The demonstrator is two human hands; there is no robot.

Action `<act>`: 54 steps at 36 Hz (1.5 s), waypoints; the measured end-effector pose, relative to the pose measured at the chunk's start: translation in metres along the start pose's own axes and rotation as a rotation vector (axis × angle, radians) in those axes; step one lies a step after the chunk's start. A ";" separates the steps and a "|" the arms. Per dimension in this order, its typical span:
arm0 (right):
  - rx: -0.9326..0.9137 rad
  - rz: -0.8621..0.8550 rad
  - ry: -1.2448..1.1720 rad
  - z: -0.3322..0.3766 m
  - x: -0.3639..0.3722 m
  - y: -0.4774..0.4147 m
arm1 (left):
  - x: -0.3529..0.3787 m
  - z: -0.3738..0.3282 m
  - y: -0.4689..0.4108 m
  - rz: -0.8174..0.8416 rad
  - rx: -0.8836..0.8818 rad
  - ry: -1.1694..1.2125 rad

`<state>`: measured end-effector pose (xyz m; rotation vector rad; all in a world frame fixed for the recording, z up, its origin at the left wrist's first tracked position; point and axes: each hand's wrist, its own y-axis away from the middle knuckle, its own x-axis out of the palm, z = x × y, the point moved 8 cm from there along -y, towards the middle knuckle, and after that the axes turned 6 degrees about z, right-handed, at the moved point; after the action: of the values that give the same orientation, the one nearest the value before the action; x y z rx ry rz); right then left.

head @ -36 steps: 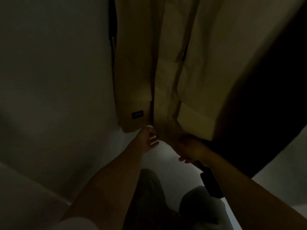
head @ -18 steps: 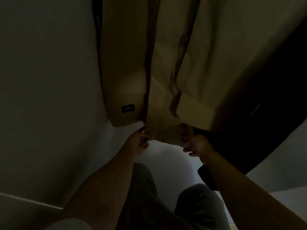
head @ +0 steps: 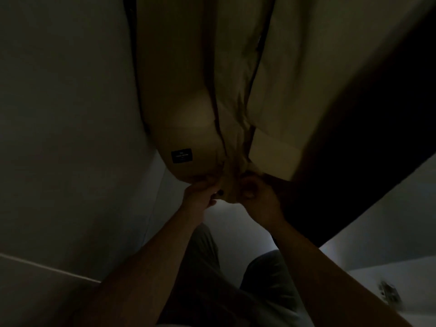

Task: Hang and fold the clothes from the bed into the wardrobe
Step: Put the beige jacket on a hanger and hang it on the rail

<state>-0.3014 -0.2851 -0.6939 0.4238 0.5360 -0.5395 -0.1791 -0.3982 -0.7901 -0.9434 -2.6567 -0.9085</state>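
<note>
A beige coat [head: 188, 102] hangs in front of me in the dim wardrobe, filling the upper middle of the head view. A small black label [head: 181, 155] sits near its lower left hem. My left hand [head: 200, 194] pinches the coat's front edge at the bottom, beside a dark button [head: 220, 192]. My right hand [head: 257, 197] grips the opposite front edge just to the right, thumb curled over the cloth. The two hands are close together at the hem.
A pale wardrobe wall [head: 70, 114] stands at the left. A dark garment [head: 354, 138] hangs right of the coat. My legs in dark trousers [head: 212, 279] show below, over a light floor [head: 236, 232].
The coat's hem has drawn lower and closer in view. Both hands have come together on its front edges; the right hand's fingers have curled over the cloth.
</note>
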 end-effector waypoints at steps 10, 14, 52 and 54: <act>-0.228 -0.084 -0.342 0.031 0.002 0.023 | 0.036 -0.054 0.042 0.198 0.118 0.019; -0.282 -0.118 -0.407 0.042 -0.003 0.029 | 0.032 -0.074 0.055 0.199 0.243 -0.070; 0.085 -0.067 -0.791 0.038 -0.007 0.037 | 0.018 -0.082 0.063 0.096 0.229 -0.052; 0.095 -0.066 -0.804 0.038 -0.008 0.039 | 0.018 -0.080 0.061 0.069 0.242 -0.087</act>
<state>-0.2707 -0.2714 -0.6501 0.2464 -0.2500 -0.7436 -0.1577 -0.4000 -0.6901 -1.0277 -2.7080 -0.5263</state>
